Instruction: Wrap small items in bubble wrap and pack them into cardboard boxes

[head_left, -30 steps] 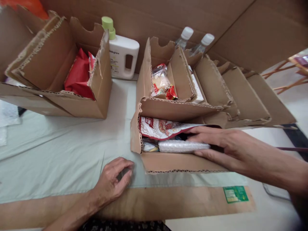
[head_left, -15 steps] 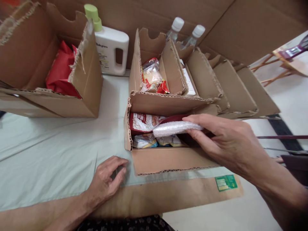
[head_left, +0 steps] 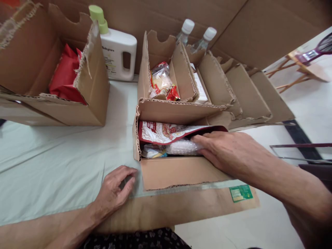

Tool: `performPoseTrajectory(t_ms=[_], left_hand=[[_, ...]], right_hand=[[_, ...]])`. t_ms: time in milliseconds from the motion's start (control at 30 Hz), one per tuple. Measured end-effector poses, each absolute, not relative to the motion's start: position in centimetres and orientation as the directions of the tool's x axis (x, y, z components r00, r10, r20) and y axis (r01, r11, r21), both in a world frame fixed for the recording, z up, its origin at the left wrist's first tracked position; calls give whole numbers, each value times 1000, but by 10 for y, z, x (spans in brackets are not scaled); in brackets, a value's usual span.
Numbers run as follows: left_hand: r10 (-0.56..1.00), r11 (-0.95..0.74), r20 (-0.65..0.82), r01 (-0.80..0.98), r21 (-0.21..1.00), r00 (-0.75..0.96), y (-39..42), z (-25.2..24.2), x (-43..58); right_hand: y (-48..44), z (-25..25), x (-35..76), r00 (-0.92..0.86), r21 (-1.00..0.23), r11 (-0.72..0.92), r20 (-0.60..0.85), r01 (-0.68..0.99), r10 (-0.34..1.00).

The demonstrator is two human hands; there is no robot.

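Pinched at one end by the right hand (head_left: 228,150), a bubble-wrapped packet (head_left: 183,147) is being handled inside the front box (head_left: 181,174), seemingly needing clearance from the printed bag (head_left: 166,133), the left hand (head_left: 114,186) empty, loosely curled.

Soft, even light is falling over the cloth (head_left: 64,152), while the cardboard wall (head_left: 155,14) is sitting in dimmer brown shade. Shiny glints are showing on the snack packet (head_left: 162,81) — and fainter ones on the bubble wrap (head_left: 181,147). The floor (head_left: 306,103) is looking palest; the wide lens is stretching the edges, and the top right corner is fading to black.
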State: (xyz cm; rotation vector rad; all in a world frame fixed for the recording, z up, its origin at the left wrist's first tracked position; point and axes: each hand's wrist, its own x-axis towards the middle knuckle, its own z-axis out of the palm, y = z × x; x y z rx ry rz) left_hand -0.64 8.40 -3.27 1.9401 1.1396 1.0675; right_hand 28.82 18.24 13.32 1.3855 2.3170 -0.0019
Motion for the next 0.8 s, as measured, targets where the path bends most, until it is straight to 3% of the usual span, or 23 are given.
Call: performPoseTrajectory(t_ms=[100,200,300,467,633,800], left_hand=[[899,-423,325,385,820,294,84,-34,-7],[903,-414,313,401,817,294,82,-37,-7],[907,-403,296,410,818,301,80,-41,-8],[907,-398,289,404,824,305,79,-43,-8],[902,-411,302,407,815,308,80,-42,-8],[900,-417,305,409,811,311,81,-38,-8]], right_hand=[[183,145,282,-301,332,457,-425,825,854],[179,159,276,-151,523,317,-334,791,930],[174,167,271,-79,596,262,-315,759,946],[171,168,267,-51,601,255,-335,758,941],[172,164,267,-180,520,404,-428,753,886],[179,153,261,-181,456,454,-525,765,832]])
